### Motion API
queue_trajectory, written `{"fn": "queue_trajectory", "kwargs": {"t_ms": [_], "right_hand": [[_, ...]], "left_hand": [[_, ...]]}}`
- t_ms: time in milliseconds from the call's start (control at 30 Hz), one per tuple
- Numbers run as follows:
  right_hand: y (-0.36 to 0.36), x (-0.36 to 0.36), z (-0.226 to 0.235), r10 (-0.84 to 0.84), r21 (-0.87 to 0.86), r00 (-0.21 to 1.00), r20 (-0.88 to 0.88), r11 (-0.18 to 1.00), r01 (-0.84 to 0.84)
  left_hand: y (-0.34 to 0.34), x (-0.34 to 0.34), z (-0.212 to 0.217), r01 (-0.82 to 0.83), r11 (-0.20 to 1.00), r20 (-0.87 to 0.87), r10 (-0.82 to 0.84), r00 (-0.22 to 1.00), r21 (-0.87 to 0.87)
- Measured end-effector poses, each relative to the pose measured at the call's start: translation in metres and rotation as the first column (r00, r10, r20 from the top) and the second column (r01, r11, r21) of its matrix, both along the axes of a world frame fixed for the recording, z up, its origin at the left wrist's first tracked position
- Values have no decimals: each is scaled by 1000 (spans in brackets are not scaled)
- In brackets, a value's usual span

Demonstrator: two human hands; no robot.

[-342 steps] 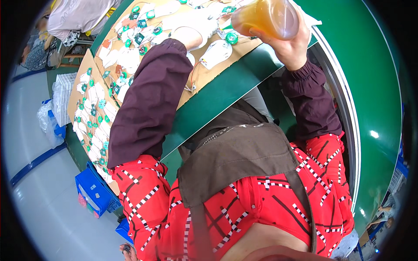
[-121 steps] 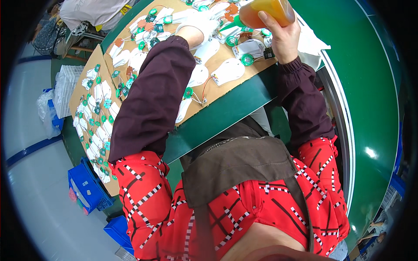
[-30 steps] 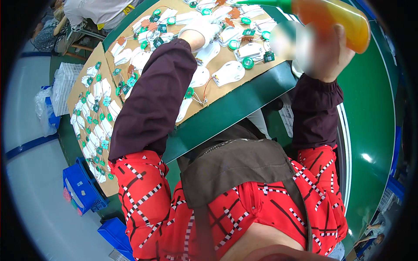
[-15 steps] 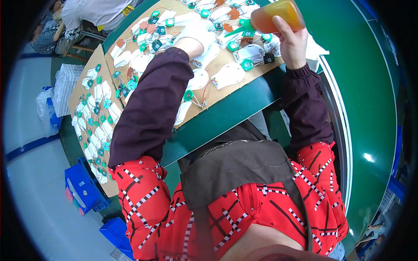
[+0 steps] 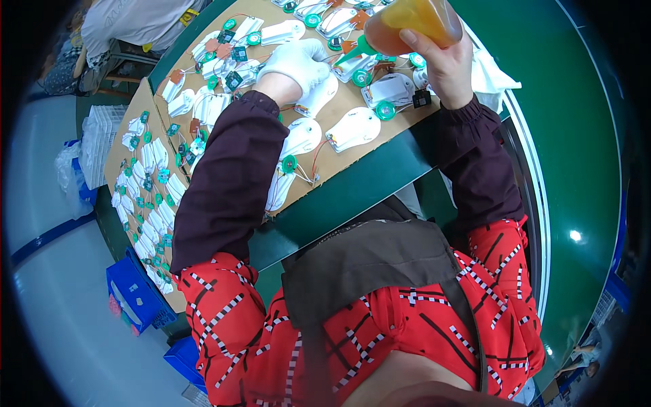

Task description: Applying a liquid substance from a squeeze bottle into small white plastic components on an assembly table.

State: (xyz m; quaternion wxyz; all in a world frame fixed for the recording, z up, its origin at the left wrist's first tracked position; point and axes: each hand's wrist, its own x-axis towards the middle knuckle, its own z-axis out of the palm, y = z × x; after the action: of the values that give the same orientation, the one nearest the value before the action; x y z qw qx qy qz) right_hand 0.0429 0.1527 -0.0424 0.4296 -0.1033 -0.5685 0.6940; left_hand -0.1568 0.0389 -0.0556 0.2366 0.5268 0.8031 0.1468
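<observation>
My right hand [image 5: 449, 68], bare, is wrapped round a squeeze bottle [image 5: 413, 27] of amber liquid. The bottle is tilted, its green nozzle [image 5: 357, 50] pointing down and left, with the tip close beside the fingers of my left hand [image 5: 293, 66]. That hand wears a white glove and rests low among the white plastic housings, fingers curled together; what they grip, if anything, is hidden. A white housing [image 5: 319, 98] lies just below the glove. Another housing [image 5: 354, 129], with thin wires, lies nearer to me.
Cardboard sheets [image 5: 339, 161] on the green table [image 5: 352, 197] carry several housings, green round parts and small circuit boards joined by wires. A white cloth [image 5: 491, 78] lies to the right. Blue bins [image 5: 132, 288] stand at the lower left; another person [image 5: 129, 27] sits at the far left.
The bottle in my right hand has moved left, bringing its nozzle tip closer to my gloved fingers. My left hand stays over the housings. The whole view has shifted slightly.
</observation>
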Motion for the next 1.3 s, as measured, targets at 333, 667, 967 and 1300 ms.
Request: {"fn": "queue_trajectory", "kwargs": {"t_ms": [333, 667, 967, 1300], "right_hand": [[4, 28, 10, -88, 686, 973, 215, 722, -86], [27, 55, 1, -92, 245, 935, -343, 952, 184], [9, 49, 67, -276, -17, 767, -579, 945, 327], [35, 82, 34, -379, -97, 827, -416, 923, 373]], "left_hand": [[-2, 9, 5, 30, 993, -50, -25, 998, 117], [-5, 11, 3, 17, 993, -71, -9, 997, 114], [-3, 4, 2, 3, 995, -77, 5, 997, 103], [17, -15, 36, -49, 986, 27, 45, 999, 158]]}}
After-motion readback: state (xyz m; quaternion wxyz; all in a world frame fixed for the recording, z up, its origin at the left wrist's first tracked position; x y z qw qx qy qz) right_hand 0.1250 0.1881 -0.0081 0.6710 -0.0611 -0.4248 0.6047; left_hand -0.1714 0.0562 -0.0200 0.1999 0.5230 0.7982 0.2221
